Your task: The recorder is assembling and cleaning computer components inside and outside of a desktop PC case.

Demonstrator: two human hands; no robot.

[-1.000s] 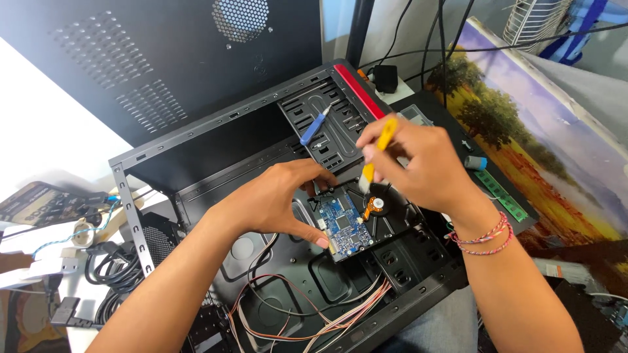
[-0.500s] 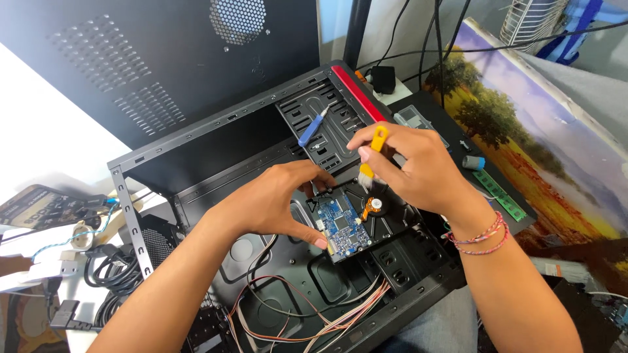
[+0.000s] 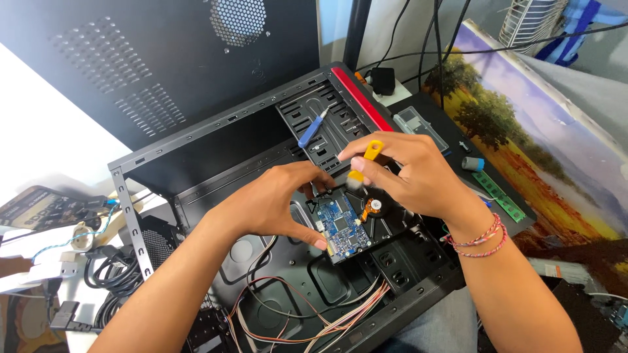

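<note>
**Ana:** Behind the open black steel computer case (image 3: 216, 163) you've got a leaning black side panel (image 3: 131, 59) and a landscape painting (image 3: 543, 150), so stay over the case. Your left hand (image 3: 275, 206) is curled narrow, fingertips pinning the hard drive with the blue circuit board facing up (image 3: 343, 225) near the case's middle.

**Ben:** And the other one?

**Ana:** Your right hand (image 3: 409, 176) is closed around a yellow-handled screwdriver (image 3: 366, 160), just above the drive's far edge. I'd judge you're working a screw there; the tip is blurred, so I cannot tell whether it is seated. Keep the shaft upright, press down before you turn, and let the left hand stop the drive from sliding.

**Ben:** What's lying about?

**Ana:** Counted: one drive, two screwdrivers, the yellow one in your grip and a blue-handled screwdriver (image 3: 312, 129) lying on the case's slotted bay, beyond your hands. One green memory stick (image 3: 500, 196) and one small blue-capped cylinder (image 3: 473, 163) sit right of the case. One bundle of thin coloured wires (image 3: 327, 323) trails along the case's near edge; keep your wrists off it.
</note>
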